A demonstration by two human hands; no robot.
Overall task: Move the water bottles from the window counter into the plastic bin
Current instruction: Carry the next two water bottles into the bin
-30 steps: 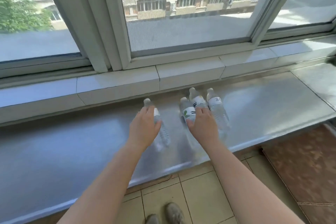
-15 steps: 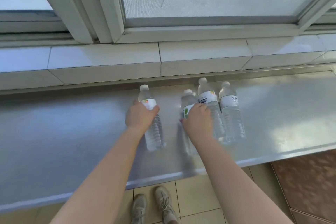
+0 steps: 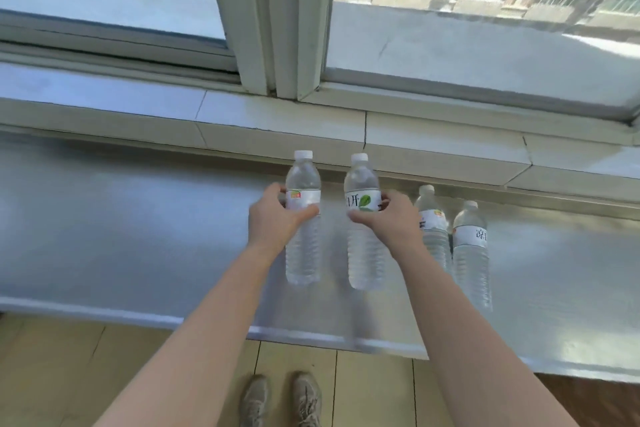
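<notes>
- You have four clear water bottles in view: the orange-label bottle [image 3: 303,218], the leaf-label bottle [image 3: 363,222], a third bottle [image 3: 433,229] and a fourth bottle [image 3: 471,253].
- All four wear white caps.
- Two hands show: your left hand [image 3: 273,222] and your right hand [image 3: 391,218].
- Two grey shoes [image 3: 280,399] show on the floor.
- Two window panes [image 3: 485,28] flank one frame post.

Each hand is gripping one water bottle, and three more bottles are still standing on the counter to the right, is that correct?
Not quite: the head view shows two bottles left on the counter, not three, one beside the other. The left hand and right hand do each grip one bottle, and.
</notes>
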